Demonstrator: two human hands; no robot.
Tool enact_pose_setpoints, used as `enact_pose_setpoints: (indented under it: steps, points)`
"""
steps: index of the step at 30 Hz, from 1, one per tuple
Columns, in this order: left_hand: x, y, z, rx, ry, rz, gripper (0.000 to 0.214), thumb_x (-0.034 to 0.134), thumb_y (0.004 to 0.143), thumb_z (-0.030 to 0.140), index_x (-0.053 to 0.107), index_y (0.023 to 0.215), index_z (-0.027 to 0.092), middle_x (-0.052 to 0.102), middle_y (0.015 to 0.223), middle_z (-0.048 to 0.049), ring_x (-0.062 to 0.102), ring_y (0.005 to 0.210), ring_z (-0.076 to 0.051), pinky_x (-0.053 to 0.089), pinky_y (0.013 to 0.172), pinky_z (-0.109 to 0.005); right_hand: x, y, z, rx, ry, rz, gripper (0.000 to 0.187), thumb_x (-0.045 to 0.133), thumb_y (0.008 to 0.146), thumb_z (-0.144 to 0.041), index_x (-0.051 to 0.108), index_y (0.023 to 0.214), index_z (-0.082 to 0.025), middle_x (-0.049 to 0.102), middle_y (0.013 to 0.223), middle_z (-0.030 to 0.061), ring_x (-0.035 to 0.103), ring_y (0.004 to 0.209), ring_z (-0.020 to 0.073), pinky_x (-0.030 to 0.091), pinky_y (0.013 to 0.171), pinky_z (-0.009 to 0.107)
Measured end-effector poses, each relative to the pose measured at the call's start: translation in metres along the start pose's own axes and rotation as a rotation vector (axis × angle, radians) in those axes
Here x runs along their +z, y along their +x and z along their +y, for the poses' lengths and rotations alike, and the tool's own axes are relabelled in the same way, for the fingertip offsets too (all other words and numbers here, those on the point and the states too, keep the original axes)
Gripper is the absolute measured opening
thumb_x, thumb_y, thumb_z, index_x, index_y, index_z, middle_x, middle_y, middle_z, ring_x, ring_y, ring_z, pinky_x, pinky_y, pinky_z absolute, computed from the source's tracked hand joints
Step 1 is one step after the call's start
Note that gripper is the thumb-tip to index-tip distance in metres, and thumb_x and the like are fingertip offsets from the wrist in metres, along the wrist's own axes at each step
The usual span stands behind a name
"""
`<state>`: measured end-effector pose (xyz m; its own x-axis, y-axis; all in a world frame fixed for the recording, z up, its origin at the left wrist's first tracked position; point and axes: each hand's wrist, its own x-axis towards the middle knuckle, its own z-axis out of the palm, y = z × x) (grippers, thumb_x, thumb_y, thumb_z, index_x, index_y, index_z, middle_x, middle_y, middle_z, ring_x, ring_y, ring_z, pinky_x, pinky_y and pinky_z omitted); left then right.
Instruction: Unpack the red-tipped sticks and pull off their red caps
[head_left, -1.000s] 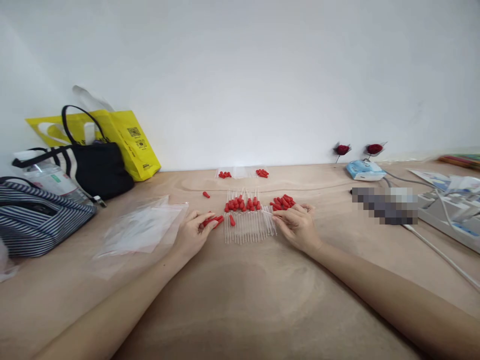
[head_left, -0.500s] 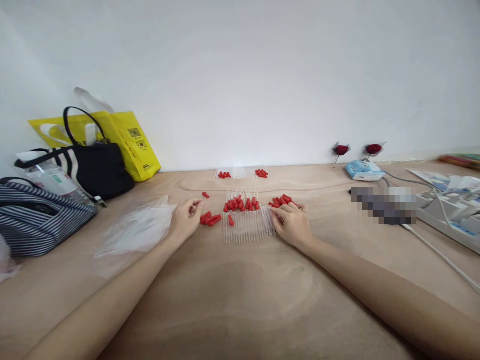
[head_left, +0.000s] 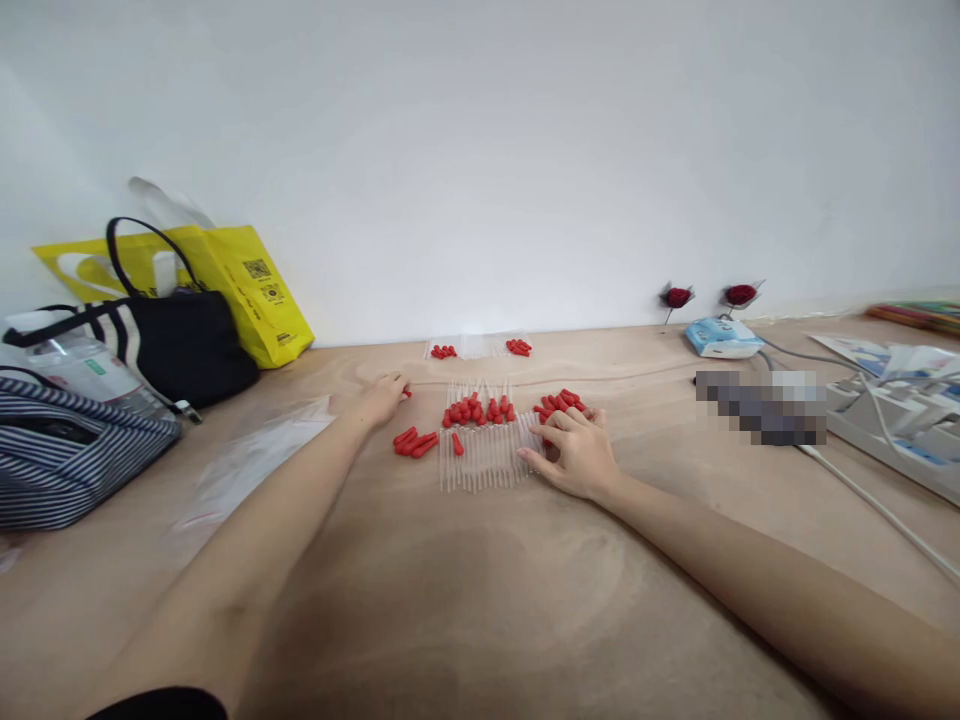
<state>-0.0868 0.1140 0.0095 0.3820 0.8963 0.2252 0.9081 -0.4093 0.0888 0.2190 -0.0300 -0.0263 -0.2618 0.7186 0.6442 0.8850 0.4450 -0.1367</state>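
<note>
My left hand [head_left: 386, 398] reaches over the table with its fingertips closed around a single red rubber bulb [head_left: 407, 391], which is partly hidden by them. My right hand [head_left: 577, 455] rests at the right end of a row of thin clear tubes [head_left: 480, 460], thumb and forefinger apart beside the tubes. Behind this row lie more clear tubes fitted with red bulbs [head_left: 478, 408]. One red bulb [head_left: 457, 444] lies on top of the front row. A small group of loose bulbs [head_left: 415, 443] is nearer my left forearm, and a larger pile [head_left: 559, 402] sits just behind my right hand.
Clear plastic bags [head_left: 255, 465] lie beyond my left forearm. Another clear bag with red bulbs [head_left: 480, 346] is by the wall. Striped [head_left: 82, 450], black [head_left: 187, 345] and yellow [head_left: 277, 300] bags stand left. A power strip [head_left: 892, 430] with cables and a blue packet [head_left: 724, 338] are right.
My left hand has moved away from me, to the lone red bulb. My right thumb and forefinger have spread apart at the tubes. The whole view has shifted slightly.
</note>
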Motion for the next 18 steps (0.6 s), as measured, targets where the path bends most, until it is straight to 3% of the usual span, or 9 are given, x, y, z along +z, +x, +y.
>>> enact_pose_setpoints:
  steps: [4, 10, 18]
  points:
    - [-0.006, -0.008, 0.01, -0.029, -0.056, -0.009, 0.011, 0.046, 0.072, 0.021, 0.055, 0.077, 0.017, 0.059, 0.085, -0.0083, 0.054, 0.083, -0.021, 0.04, 0.076, -0.032, -0.001, 0.0, -0.001, 0.005, 0.009, 0.021, 0.036, 0.048, 0.075, -0.053, 0.067, 0.081, -0.023, 0.059, 0.069, 0.0025, 0.045, 0.071, 0.0157, 0.02, 0.072, 0.035]
    - [-0.018, -0.029, 0.036, 0.019, -0.238, -0.208, 0.015, 0.05, 0.068, 0.032, 0.058, 0.072, 0.019, 0.062, 0.067, 0.0003, 0.056, 0.062, -0.014, 0.042, 0.06, -0.023, -0.002, -0.001, -0.002, 0.04, 0.022, 0.038, 0.035, 0.049, 0.075, -0.052, 0.067, 0.078, -0.022, 0.061, 0.07, 0.0027, 0.046, 0.072, 0.0158, 0.019, 0.072, 0.034]
    - [-0.016, -0.019, 0.041, -0.075, -0.427, -0.277, 0.035, 0.05, 0.064, 0.048, 0.06, 0.072, 0.016, 0.063, 0.072, -0.0013, 0.055, 0.065, -0.015, 0.04, 0.061, -0.024, -0.002, -0.002, -0.001, 0.054, 0.027, 0.034, 0.035, 0.049, 0.075, -0.051, 0.066, 0.075, -0.021, 0.061, 0.07, 0.0026, 0.046, 0.072, 0.0152, 0.019, 0.072, 0.034]
